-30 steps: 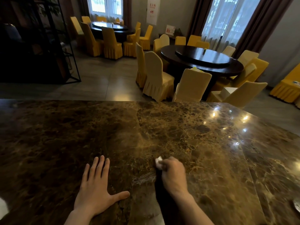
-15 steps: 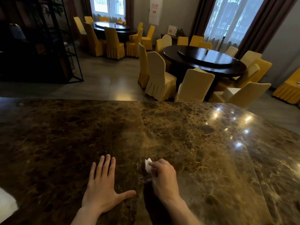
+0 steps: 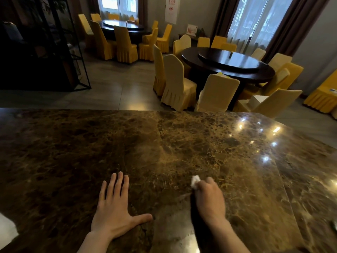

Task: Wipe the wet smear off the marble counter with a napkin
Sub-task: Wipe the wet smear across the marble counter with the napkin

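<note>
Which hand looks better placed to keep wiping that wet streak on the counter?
The right hand: it is closed on the napkin right at the smear. The left hand lies flat and empty on the marble counter.

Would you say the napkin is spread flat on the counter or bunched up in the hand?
Bunched up. Only a small white wad of the napkin pokes out past the closed right hand pressing it onto the marble counter.

A single head-worn camera is looking forward and down (wide-angle, from close above) across the marble counter (image 3: 164, 143) from its near edge, taking in the dining room beyond its far edge.
</note>
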